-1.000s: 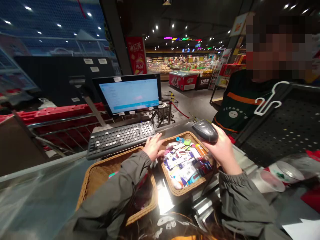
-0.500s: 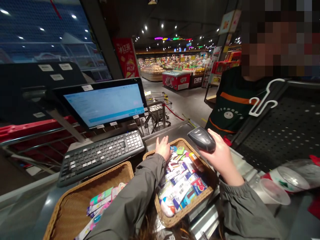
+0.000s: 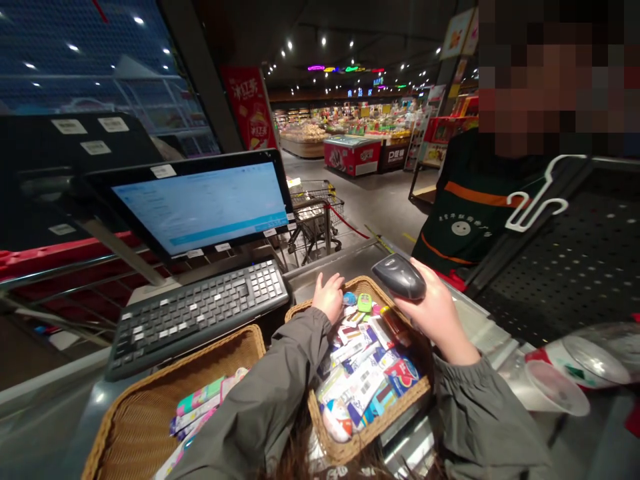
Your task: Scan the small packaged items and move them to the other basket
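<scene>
My right hand is wrapped round a black handheld barcode scanner, held above the right rim of a wicker basket. My left hand hovers at that basket's far left corner with its fingers spread and nothing in them. Packed inside are small packets, a white and orange egg-shaped item, a brown bottle, a green container and a blue round item. A second wicker basket at lower left holds several colourful packs, partly covered by my left sleeve.
A keyboard and a lit monitor stand on the left of the counter. Across it, at right, is a person in a dark green apron, near a white hook. Clear plastic tubs lie at lower right. A shopping cart stands beyond.
My left hand has lifted slightly, its fingers more spread, and the blue item shows more. My right hand has shifted a little left with the scanner. The camera view has moved slightly.
</scene>
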A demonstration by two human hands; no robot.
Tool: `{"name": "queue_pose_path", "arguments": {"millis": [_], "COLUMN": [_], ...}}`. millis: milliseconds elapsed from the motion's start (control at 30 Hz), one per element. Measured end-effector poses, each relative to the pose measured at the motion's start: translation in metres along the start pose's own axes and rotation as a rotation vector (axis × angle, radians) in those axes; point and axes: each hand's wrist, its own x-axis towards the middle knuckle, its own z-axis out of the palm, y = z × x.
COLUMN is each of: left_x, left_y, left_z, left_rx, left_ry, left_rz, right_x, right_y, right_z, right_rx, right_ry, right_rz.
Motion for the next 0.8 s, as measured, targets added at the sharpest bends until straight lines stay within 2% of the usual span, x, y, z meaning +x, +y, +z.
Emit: {"name": "queue_pose_path", "arguments": {"millis": [100, 200, 333, 433, 600, 800], "left_x": [-0.006, -0.020, -0.047, -0.068, -0.101, -0.144], "left_y": [-0.007, -0.016, -0.028, -0.038, -0.056, -0.073], "left_z": [-0.031, -0.076, -0.136, -0.173, -0.219, -0.252], "left_rx": [-0.043, -0.062, -0.028, 0.005, 0.056, 0.133], "left_ry": [0.051, 0.147, 0.300, 0.382, 0.525, 0.594], "left_rz": [0.031, 0.056, 0.056, 0.024, -0.037, -0.130], "right_x": [0.000, 0.000, 0.002, 0.010, 0.029, 0.023], "right_y": [-0.004, -0.014, -0.034, -0.056, -0.114, -0.183], "right_z": [-0.005, -0.012, -0.021, -0.027, -0.030, -0.014], "right_rx": [0.003, 0.012, 0.024, 0.052, 0.144, 0.197], "right_ry": [0.027, 0.050, 0.050, 0.070, 0.105, -0.032], "right_rz": [-0.011, -0.034, -0.126, -0.190, -0.331, -0.512]}}
